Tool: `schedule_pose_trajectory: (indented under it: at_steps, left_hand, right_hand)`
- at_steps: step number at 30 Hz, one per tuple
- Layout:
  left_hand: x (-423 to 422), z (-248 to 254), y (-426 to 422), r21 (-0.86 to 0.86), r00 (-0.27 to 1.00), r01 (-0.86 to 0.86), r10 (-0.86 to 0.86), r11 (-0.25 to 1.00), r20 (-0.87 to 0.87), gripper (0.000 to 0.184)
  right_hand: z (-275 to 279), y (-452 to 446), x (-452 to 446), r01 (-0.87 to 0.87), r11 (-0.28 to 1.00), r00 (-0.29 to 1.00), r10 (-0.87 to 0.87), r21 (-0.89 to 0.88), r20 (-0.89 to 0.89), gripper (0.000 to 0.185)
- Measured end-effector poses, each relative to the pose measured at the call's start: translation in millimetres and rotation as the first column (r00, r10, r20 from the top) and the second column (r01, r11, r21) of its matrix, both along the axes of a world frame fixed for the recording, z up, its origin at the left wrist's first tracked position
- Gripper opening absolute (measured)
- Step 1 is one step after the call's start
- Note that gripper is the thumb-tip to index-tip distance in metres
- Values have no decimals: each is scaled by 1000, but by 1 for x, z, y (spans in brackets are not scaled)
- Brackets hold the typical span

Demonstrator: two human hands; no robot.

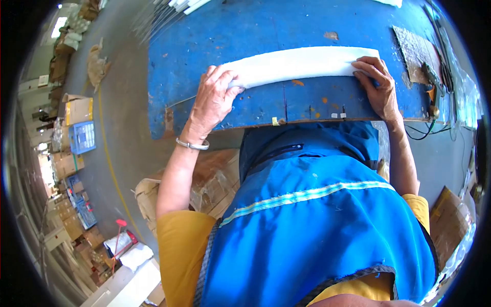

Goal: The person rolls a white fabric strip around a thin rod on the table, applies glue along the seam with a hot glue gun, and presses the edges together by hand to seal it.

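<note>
White strip (302, 65) lying along the blue tabletop (245, 30), left hand (211, 98) and right hand (379, 86) pinching its opposite ends; probably light, soft and easily creased (foam-like, by its look), hence best gripped gently near both ends

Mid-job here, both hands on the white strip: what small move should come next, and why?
Probably roll the strip slightly, both hands together. The left hand grips near one end and the right hand near the other, with the strip lying along the table between them, so even movement should limit twisting.
</note>
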State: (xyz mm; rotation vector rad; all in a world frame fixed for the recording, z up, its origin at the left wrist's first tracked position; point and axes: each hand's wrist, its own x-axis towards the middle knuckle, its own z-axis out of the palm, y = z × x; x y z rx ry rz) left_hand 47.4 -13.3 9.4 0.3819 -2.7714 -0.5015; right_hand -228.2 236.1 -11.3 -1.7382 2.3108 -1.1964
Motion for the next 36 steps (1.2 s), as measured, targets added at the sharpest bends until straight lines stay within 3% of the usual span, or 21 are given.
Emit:
schedule_pose_trajectory:
  at_steps: [5,8,11,14,17,21,26,28,36]
  left_hand:
    - [-4,15,-6,-99,971,94,-69,991,228,24]
    - [-8,19,0,-483,938,218,-44,848,345,20]
    - [-9,14,7,-588,941,250,-48,769,336,21]
    - [-8,8,1,-374,981,128,-63,918,181,22]
    - [-1,3,-15,-23,994,113,-113,993,6,20]
    - [6,-11,-11,21,990,29,-26,999,-139,21]
    - [10,-15,-11,-280,997,34,-52,960,-58,19]
    - [11,-19,-11,-337,990,58,-97,940,-99,20]
    - [14,-29,-8,-258,996,-4,-19,966,-89,27]
  right_hand:
    - [2,0,0,-7,1000,1000,7,7,-6,19]
    - [1,1,1,-4,1000,1000,4,10,-15,18]
    - [-1,1,-1,-3,1000,1000,3,15,-16,18]
    - [-1,1,0,5,1000,1000,-4,24,-21,18]
    - [-2,1,-2,3,1000,1000,-3,22,-27,18]
    - [0,1,-1,-10,1000,1000,10,22,5,18]
    - [2,1,0,2,1000,1000,-2,15,22,19]
    - [3,0,-1,-18,1000,1000,18,-6,24,18]
    - [7,0,1,-21,1000,999,21,-2,39,17]
